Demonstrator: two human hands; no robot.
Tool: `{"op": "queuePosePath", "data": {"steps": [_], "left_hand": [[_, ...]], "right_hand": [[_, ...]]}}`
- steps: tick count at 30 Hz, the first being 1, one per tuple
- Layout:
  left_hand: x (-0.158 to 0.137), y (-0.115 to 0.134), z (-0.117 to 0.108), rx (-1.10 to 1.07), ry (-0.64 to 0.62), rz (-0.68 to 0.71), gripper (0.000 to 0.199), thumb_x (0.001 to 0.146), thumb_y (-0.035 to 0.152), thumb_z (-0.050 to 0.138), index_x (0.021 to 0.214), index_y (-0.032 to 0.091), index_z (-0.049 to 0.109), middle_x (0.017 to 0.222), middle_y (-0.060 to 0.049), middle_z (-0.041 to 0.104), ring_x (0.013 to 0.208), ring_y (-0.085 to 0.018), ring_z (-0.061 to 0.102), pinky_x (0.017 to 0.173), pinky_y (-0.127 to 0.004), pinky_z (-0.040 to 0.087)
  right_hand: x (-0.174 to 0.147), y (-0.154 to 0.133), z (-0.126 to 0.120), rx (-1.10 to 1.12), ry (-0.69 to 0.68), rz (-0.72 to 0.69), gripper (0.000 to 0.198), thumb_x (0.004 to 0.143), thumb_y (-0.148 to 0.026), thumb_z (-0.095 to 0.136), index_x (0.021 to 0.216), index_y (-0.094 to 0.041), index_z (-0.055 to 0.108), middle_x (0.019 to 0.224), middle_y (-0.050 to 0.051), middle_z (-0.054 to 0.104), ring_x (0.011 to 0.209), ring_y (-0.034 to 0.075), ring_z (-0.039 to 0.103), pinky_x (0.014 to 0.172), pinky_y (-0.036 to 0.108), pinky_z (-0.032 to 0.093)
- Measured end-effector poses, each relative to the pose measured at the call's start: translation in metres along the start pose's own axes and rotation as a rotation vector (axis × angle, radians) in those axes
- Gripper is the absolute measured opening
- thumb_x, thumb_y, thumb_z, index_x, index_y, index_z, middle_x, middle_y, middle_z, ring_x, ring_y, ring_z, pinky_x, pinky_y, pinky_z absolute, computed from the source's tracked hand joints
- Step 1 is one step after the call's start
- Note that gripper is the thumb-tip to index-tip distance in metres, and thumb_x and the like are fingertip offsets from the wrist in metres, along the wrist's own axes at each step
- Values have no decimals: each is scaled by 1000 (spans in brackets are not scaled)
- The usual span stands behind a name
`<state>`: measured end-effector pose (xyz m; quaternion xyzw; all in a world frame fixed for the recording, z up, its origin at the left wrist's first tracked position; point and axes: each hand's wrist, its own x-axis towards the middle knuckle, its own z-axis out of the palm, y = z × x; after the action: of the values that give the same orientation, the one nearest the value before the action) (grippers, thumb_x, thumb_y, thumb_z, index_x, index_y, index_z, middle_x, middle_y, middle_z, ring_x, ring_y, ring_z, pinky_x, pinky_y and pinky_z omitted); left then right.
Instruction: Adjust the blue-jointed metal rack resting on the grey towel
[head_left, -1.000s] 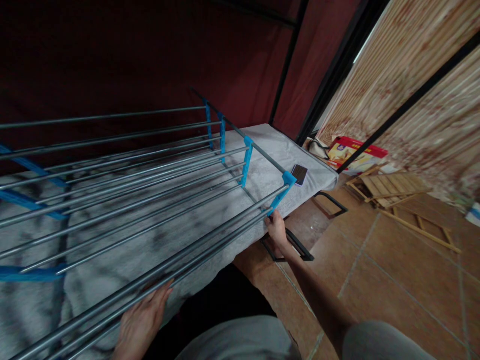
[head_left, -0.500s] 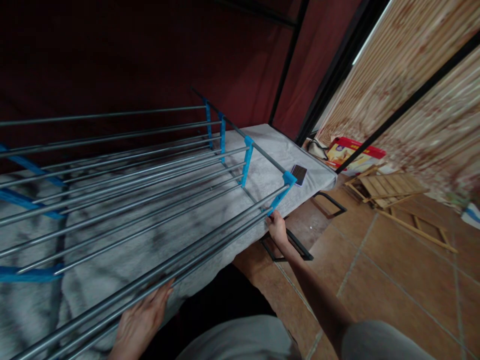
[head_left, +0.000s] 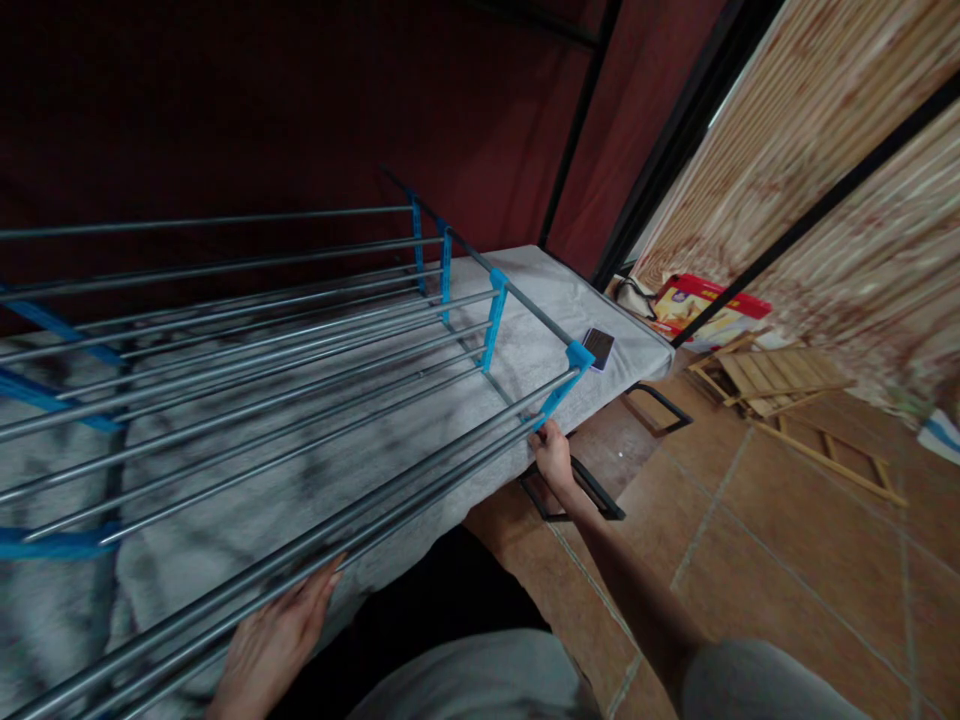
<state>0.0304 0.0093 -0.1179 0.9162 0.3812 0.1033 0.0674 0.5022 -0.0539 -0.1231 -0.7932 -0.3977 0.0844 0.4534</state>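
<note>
The metal rack (head_left: 300, 380), a frame of long grey rods joined by blue plastic connectors (head_left: 495, 320), lies on its side across a bed (head_left: 540, 290) covered in a grey sheet, filling the view from 9 o'clock to centre. The left hand (head_left: 274, 645), at 7 o'clock, lies against the nearest rods with the fingers (head_left: 322, 585) spread flat along them; whether they curl round a rod I cannot tell. The right hand (head_left: 553, 458), just right of centre, is closed about the rod end beside the near-corner connector (head_left: 559, 390), its fingers hidden under the metal.

The near rods run out past the bed's edge, so the rack looks likely to tip or slide toward the tiled floor (head_left: 787, 560) if either hand lets go. A push-fit connector could pull off its rod under a twist, and the frame would then go slack. The right fingers sit close to that joint and could be pinched. A dark phone (head_left: 598, 348) lies on the sheet at 2 o'clock of the right hand, near the rack's end; a swing of the frame could knock it off the bed.
</note>
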Motion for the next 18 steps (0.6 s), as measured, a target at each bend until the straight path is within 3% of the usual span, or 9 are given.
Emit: {"op": "queuePosePath", "data": {"steps": [3,8,18], "left_hand": [[4,6,-9,-38,-128,-75,51,103,42,31,129,27,73,128,-4,74,111,-27,75,97,-38,60],[8,10,-14,-82,-229,-202,56,102,42,27,132,24,72,131,-7,72,117,-31,72,99,-45,60],[16,12,-16,-105,-271,-258,53,102,43,30,128,24,71,121,-9,78,109,-30,76,93,-42,61]], "right_hand": [[0,-1,0,-4,-7,-2,13,80,-29,50,88,-23,59,89,6,66,84,23,61,83,36,51],[-1,-2,0,-37,-9,8,11,82,-29,49,87,-23,58,87,6,65,82,23,61,81,36,50],[-3,-6,3,-59,38,11,11,82,-31,49,86,-24,56,86,6,67,81,23,63,81,35,50]]}}
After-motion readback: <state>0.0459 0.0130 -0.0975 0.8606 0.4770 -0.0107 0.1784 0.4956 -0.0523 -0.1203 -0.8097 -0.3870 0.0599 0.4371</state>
